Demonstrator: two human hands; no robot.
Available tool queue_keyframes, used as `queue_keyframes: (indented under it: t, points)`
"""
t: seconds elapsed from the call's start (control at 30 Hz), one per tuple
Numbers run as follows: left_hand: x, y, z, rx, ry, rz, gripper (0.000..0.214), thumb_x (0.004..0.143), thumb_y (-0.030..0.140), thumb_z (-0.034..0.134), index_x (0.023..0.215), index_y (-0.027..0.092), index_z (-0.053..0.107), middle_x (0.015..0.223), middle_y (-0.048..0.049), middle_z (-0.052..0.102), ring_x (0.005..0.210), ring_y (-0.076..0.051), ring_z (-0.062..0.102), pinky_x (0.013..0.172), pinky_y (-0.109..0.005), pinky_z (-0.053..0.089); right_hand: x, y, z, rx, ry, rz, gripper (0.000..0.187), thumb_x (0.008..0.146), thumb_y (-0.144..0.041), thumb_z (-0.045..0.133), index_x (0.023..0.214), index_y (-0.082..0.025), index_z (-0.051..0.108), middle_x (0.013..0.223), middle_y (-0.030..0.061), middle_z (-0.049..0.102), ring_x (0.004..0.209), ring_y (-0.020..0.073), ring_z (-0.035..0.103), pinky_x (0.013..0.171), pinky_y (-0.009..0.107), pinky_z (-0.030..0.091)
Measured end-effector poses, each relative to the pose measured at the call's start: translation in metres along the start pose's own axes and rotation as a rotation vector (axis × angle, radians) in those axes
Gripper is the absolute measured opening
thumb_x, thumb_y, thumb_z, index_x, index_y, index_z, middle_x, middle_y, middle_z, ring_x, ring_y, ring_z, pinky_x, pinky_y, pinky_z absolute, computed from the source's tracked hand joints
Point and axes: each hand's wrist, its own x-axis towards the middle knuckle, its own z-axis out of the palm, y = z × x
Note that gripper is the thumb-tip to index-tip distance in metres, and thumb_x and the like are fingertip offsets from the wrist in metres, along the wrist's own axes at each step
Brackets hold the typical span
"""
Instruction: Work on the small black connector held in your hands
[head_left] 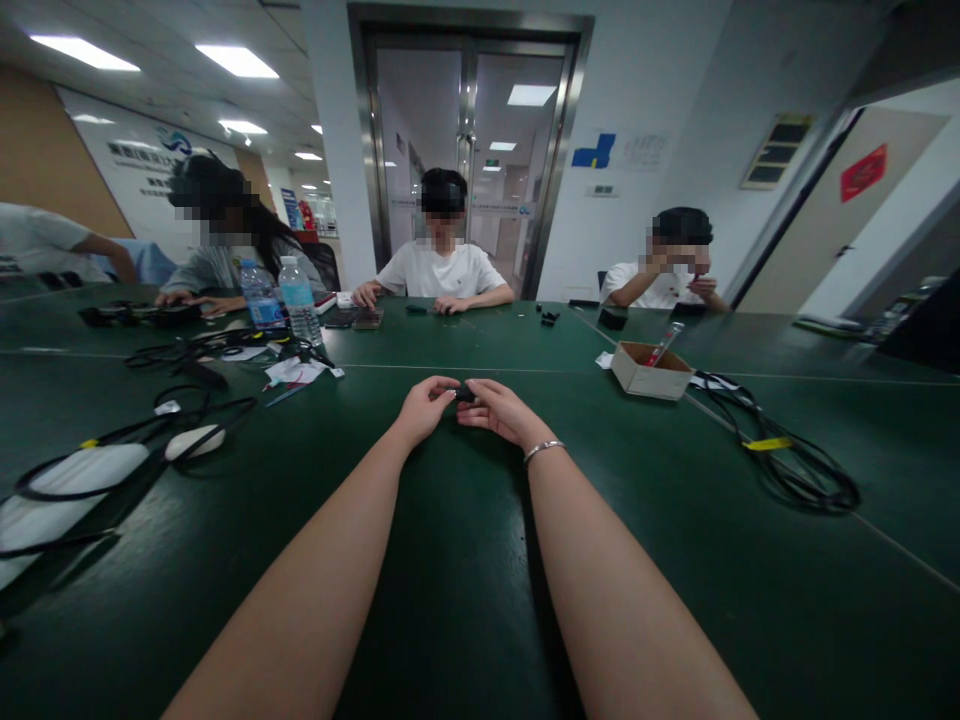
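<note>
In the head view, both hands meet over the middle of the green table. Between them is a small black object, too small and too covered by fingers to name. My left hand pinches its left end between thumb and fingers. From the other side, my right hand grips it with thumb and fingertips. A silver bracelet circles my right wrist.
Black cables, a white computer mouse and two water bottles lie or stand at left. To the right are an open cardboard box holding a clear tube, and a coiled black cable. Several people sit around the far side.
</note>
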Motion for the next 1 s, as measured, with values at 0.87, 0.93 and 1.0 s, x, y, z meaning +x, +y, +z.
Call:
queue_keyframes:
  t: [0.87,0.93,1.0]
  points:
    - [0.0022,-0.0034,0.0020,-0.049,0.014,-0.092,0.025,0.082,0.027,0.049,0.099,0.015,0.063,0.083,-0.0071,0.059,0.076,-0.016,0.055,0.044,-0.015,0.037,0.0000,-0.0001,0.0019,-0.019,-0.039,-0.001,0.011,0.087,-0.016,0.062,0.094,-0.012,0.054,0.065,0.0048,0.063,0.058,0.0168,0.066,0.059,0.028,0.059]
    - [0.0020,-0.0031,0.0021,-0.038,0.010,-0.091,0.025,0.082,0.026,0.048,0.099,0.015,0.063,0.081,-0.0068,0.058,0.075,-0.016,0.055,0.044,-0.016,0.037,0.0008,0.0005,0.0017,-0.027,-0.044,-0.005,0.007,0.089,-0.017,0.059,0.092,-0.012,0.054,0.061,0.0039,0.062,0.056,0.0163,0.066,0.058,0.027,0.059]
    - [0.0018,-0.0025,0.0024,-0.029,0.010,-0.091,0.024,0.082,0.025,0.048,0.098,0.015,0.063,0.079,-0.0062,0.057,0.073,-0.016,0.055,0.044,-0.017,0.037,0.0009,0.0007,0.0013,-0.028,-0.045,-0.004,0.003,0.091,-0.016,0.055,0.091,-0.012,0.054,0.059,0.0035,0.062,0.055,0.0157,0.065,0.057,0.026,0.058]
